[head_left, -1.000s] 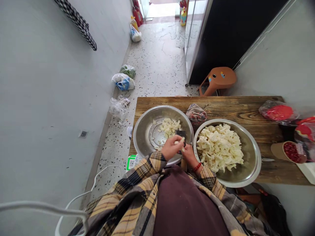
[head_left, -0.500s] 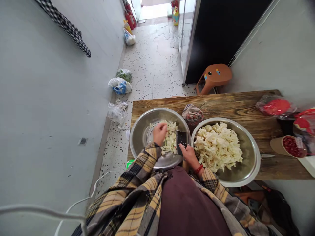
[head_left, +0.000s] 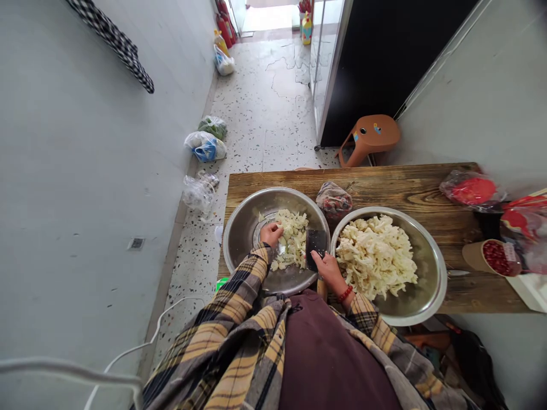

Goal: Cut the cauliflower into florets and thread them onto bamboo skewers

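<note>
Whether the left hand (head_left: pixel 272 234) holds something is too small to tell; the top edge cuts the checked cloth (head_left: pixel 111 40)

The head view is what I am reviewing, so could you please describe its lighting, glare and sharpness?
Head view: the doorway is washed out by bright light; the left steel bowl and right steel bowl carry soft highlights; the white cable at lower left looks blurred; the left hand and right hand are fairly clear, though small.
</note>
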The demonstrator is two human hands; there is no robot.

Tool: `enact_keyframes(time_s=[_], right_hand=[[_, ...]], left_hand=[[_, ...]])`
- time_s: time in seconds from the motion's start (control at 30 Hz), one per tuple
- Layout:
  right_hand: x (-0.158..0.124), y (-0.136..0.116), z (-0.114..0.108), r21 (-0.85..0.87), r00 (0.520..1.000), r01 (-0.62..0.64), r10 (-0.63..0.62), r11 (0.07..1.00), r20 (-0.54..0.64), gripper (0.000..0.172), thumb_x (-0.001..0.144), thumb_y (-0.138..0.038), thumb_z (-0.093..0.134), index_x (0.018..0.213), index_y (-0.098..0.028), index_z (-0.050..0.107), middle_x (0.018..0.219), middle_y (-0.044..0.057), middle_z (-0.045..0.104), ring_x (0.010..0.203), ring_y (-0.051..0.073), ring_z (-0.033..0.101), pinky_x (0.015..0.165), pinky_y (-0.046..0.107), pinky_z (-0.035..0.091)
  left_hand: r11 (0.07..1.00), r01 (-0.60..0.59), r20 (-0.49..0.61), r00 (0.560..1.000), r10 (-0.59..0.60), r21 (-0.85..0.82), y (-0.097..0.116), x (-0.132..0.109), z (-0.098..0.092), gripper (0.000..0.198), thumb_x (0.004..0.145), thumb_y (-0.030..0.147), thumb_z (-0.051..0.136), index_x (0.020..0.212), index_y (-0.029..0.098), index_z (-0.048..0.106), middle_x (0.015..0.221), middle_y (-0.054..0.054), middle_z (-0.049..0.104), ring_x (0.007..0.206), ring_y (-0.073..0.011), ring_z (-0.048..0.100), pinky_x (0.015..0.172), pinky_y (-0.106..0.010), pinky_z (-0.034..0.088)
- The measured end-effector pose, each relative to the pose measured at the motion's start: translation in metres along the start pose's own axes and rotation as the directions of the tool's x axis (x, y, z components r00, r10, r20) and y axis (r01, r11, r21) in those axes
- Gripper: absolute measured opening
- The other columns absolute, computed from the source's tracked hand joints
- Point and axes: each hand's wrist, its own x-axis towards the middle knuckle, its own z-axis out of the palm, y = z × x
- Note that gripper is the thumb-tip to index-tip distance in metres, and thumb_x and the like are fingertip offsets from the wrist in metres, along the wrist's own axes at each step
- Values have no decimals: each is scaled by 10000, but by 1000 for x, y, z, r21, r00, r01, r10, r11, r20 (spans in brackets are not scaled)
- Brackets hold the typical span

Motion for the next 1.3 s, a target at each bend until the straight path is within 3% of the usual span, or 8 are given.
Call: enact_keyframes(time_s=[0.27, 0.43, 0.6, 0.7, 0.83, 1.07, 1.17, 1.3], right_hand=[[-4, -2, 0, 0, 1000, 12, -12, 1000, -12, 489, 829, -510, 448, 483, -176, 529, 453, 14, 505, 459, 129, 455, 467, 240, 361], [-10, -8, 0, 11, 999, 35, -35, 999, -29, 510, 811, -580, 463, 522, -165, 528, 468, -7, 482, 459, 113, 390, 448, 246, 337], [-15, -25, -10, 57, 996, 86, -87, 995, 9, 501, 808, -593, 475, 602, -145, 564, 529, 2, 514, 520, 120, 420, 493, 241, 381], [-16, -43, -23, 87, 990, 133, -137, 987, 44, 458, 818, -565, 491, 702, -135, 597, 637, 29, 580, 595, 137, 472, 558, 249, 421], [-17, -74, -33, 111, 976, 194, -203, 975, 72, 423, 837, -537, 491, 714, -145, 595, 665, 33, 591, 631, 149, 491, 591, 259, 431], [-17, -111, -22, 97, 872, 401, -412, 911, 265, 416, 861, -485, 477, 639, -150, 586, 616, 8, 561, 588, 131, 479, 553, 243, 397], [-21, -108, -23, 44, 901, 378, -378, 925, 210, 437, 836, -504, 514, 578, -156, 567, 539, -3, 532, 535, 124, 448, 525, 248, 388], [-31, -100, -34, 223, 946, 229, -271, 948, 177, 403, 801, -528, 568, 675, -156, 656, 593, 20, 623, 640, 177, 562, 616, 276, 476]], left_hand=[[991, -24, 60, 998, 32, -133, 10, -23, -37, 307, 615, 428, 691, 613, 156, 548, 749, -24, 626, 716, -133, 590, 633, -235, 479], [973, -32, 52, 998, 45, -229, 21, -48, -41, 339, 686, 486, 627, 718, 165, 524, 1089, -70, 614, 822, -133, 605, 647, -230, 487], [958, -88, 117, 985, 123, -272, 42, -79, -45, 328, 703, 476, 646, 768, 164, 567, 1229, -114, 564, 957, -207, 611, 699, -292, 513], [945, -253, 144, 948, 285, -207, 57, -95, -51, 279, 669, 399, 720, 793, 162, 638, 1241, -140, 558, 1153, -275, 522, 810, -333, 498], [869, -495, 177, 854, 489, -13, 74, -112, -59, 197, 738, 350, 677, 832, 177, 670, 1238, -146, 569, 1207, -276, 488, 986, -422, 405], [767, -632, 211, 769, 603, 112, 87, -136, -68, 139, 785, 300, 634, 867, 196, 677, 1244, -123, 575, 1186, -257, 506, 1035, -422, 354], [803, -595, 125, 800, 587, 40, 82, -139, -74, 146, 778, 302, 647, 861, 184, 670, 1218, -131, 582, 1174, -259, 513, 1018, -415, 373], [884, -432, -17, 900, 436, -181, 69, -136, -81, 196, 749, 340, 675, 836, 167, 644, 1183, -128, 577, 1139, -254, 521, 849, -335, 476]])
